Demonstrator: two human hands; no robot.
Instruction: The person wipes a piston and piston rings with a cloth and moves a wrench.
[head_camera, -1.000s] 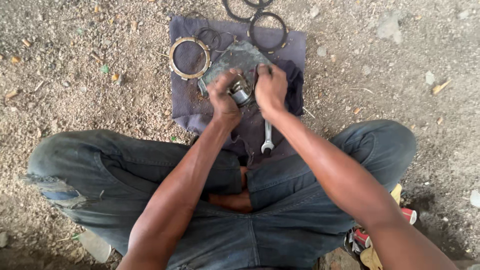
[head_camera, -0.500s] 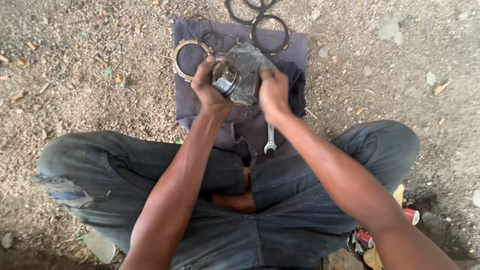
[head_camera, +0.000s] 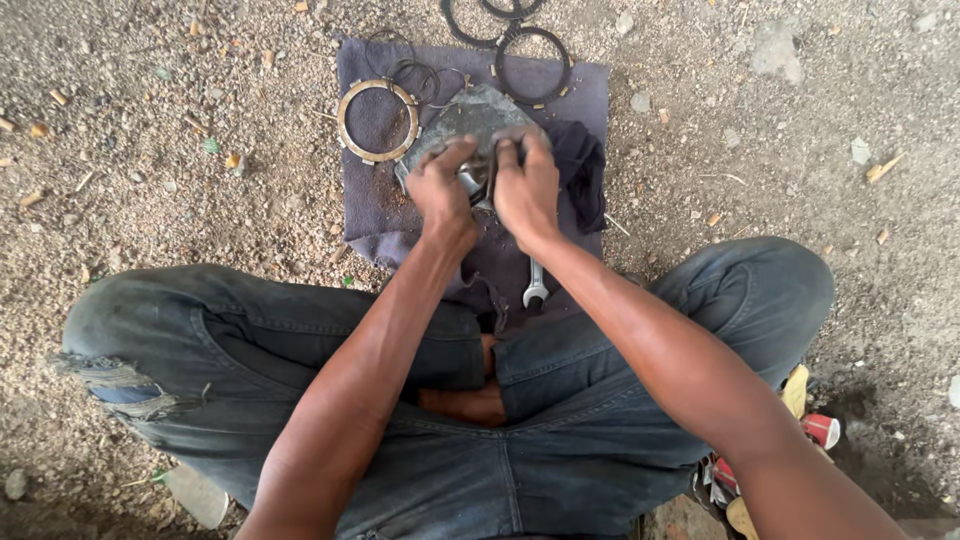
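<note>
Both hands grip a small shiny metal part over a grey plate, on a cloth spread on gravel.

The left hand (head_camera: 443, 192) and right hand (head_camera: 525, 185) meet thumb to thumb, fingers closed from either side on the small silvery round metal part (head_camera: 472, 180), which sits between them, equally near both; its long axis is hidden. Under it lies the flat grey-green metal plate (head_camera: 470, 115), reaching toward 12 o'clock on the purple-grey cloth (head_camera: 370, 200). A brass-coloured toothed ring (head_camera: 378, 120) lies at 10 o'clock, dark thin rings (head_camera: 535, 65) at 1 o'clock, and a silver ring spanner (head_camera: 535, 285) at 6 o'clock, near the crossed legs.
</note>
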